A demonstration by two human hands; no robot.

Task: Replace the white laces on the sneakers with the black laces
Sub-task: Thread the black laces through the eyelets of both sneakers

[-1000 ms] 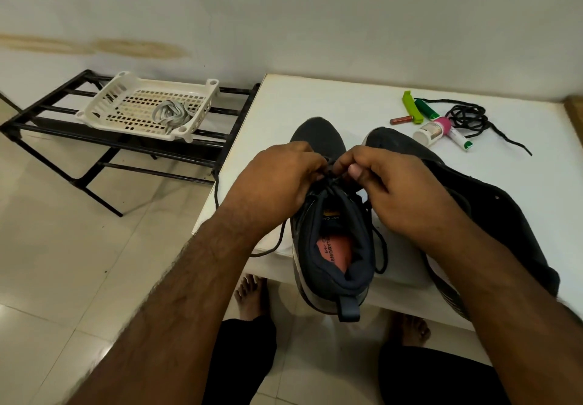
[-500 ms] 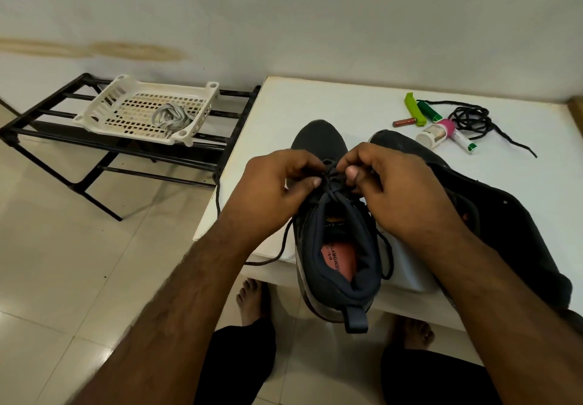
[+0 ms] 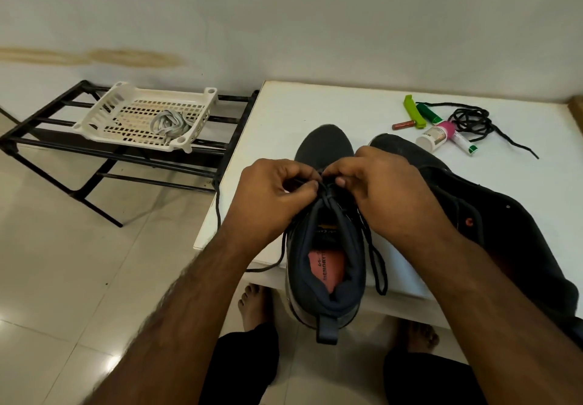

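Note:
A dark sneaker [image 3: 326, 265] lies on the white table [image 3: 315, 108], heel over the near edge, with a black lace [image 3: 377, 265] threaded in it. My left hand [image 3: 274, 193] and my right hand [image 3: 378, 183] meet over its tongue, and each pinches a strand of that lace near the top eyelets. One lace end hangs off the table's left edge. The second dark sneaker [image 3: 492, 215] lies to the right, partly under my right forearm. A spare black lace [image 3: 473, 122] is coiled at the far right. The white laces [image 3: 170, 123] lie bunched in a white basket [image 3: 104, 111].
The basket sits on a black metal rack [image 3: 41, 126] left of the table. Near the spare lace lie a green clip [image 3: 411, 111], a small brown tube [image 3: 402, 125], a white bottle with a pink cap [image 3: 437, 136] and a green-and-white tube [image 3: 463, 144]. My bare feet stand under the table.
Both hands stayed at the top of the sneaker. The fingers shifted slightly on the lace strands, and the loop beside the right of the sneaker now hangs longer.

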